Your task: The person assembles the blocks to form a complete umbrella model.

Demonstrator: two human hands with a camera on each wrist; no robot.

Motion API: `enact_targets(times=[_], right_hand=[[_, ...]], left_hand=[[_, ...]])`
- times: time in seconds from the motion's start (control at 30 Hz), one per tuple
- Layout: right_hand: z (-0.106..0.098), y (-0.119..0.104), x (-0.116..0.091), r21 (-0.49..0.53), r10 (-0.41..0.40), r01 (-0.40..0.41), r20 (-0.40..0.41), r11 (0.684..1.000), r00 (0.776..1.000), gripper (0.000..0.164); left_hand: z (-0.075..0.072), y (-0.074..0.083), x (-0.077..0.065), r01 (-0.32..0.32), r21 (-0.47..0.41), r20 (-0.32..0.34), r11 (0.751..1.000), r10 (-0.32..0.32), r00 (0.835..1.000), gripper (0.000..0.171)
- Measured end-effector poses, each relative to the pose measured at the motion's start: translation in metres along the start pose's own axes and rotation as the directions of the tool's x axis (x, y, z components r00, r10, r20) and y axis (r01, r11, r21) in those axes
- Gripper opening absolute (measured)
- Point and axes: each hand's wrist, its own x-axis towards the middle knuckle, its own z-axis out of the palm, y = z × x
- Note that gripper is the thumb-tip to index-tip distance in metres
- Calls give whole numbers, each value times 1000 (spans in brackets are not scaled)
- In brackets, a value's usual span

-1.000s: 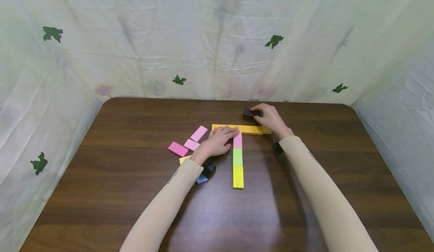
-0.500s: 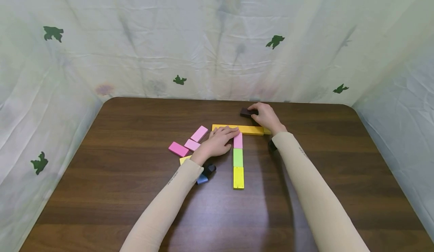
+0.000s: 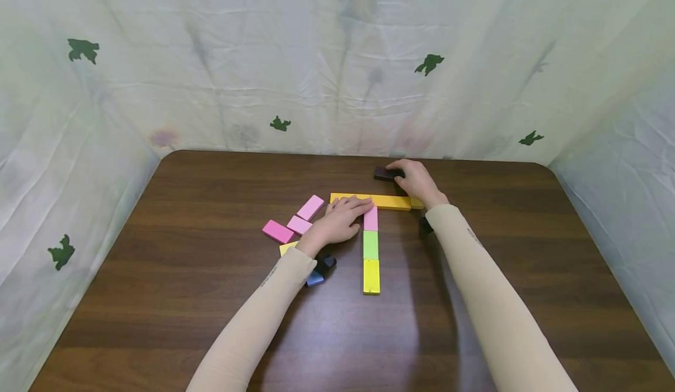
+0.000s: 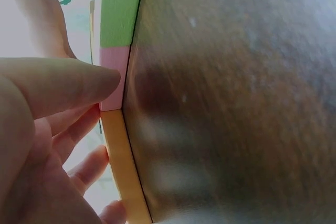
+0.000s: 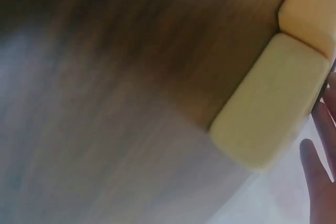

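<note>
With its fingers spread, my left hand (image 3: 340, 221) rests on the left part of a row of orange blocks (image 3: 390, 202). In the left wrist view its thumb (image 4: 79, 85) lies against a pink block (image 4: 115, 95). That pink block heads a column running toward me, followed by a green block (image 3: 371, 245) and a yellow block (image 3: 371, 276). Beyond the row, my right hand (image 3: 419, 182) grips a dark brown block (image 3: 382, 173) between thumb and fingers, its right end hidden by them. A pale yellow block (image 5: 268, 103) ends the row, below the right wrist.
Left of the left hand lie two light pink blocks, one (image 3: 310, 207) behind the other (image 3: 299, 225), and a deep pink block (image 3: 278, 231). The left sleeve partly covers a yellow block (image 3: 287, 246) and a blue block (image 3: 314, 279). A pale curtain (image 3: 221, 87) hangs behind the table.
My right hand has shifted a little left with the dark brown block, then nearly stopped. The left hand and the other blocks have stayed in place.
</note>
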Motion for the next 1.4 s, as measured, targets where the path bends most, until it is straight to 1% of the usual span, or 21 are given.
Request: enact_targets(times=[0.13, 0.2, 0.4, 0.53, 0.67, 0.97, 1.4], right_hand=[[-2, 4, -7, 30, 1, 0, -26, 1000, 1000, 33], [-2, 6, -10, 26, 2, -2, -29, 1000, 1000, 32], [-3, 10, -17, -10, -29, 29, 20, 1000, 999, 35], [-4, 10, -18, -23, -45, 46, 49, 999, 998, 37], [-5, 9, -17, -42, -59, 62, 72, 997, 996, 39], [-5, 11, -10, -90, -78, 87, 96, 992, 992, 44], [-12, 10, 4, -143, -48, 70, 156, 987, 987, 47]], left_hand=[[-1, 0, -1, 0, 2, -1, 1000, 0, 1000, 56], [-1, 0, -2, -4, 1, -7, 1000, 4, 1000, 56], [-1, 0, -2, -10, -3, -13, 1000, 10, 1000, 56], [-1, 0, -3, -6, -4, -10, 1000, 6, 1000, 56], [-1, 0, -3, -5, -10, -11, 1000, 4, 1000, 56], [0, 0, -2, -12, -6, -14, 1000, 12, 1000, 56], [1, -1, -1, -11, -7, -13, 1000, 11, 1000, 56]])
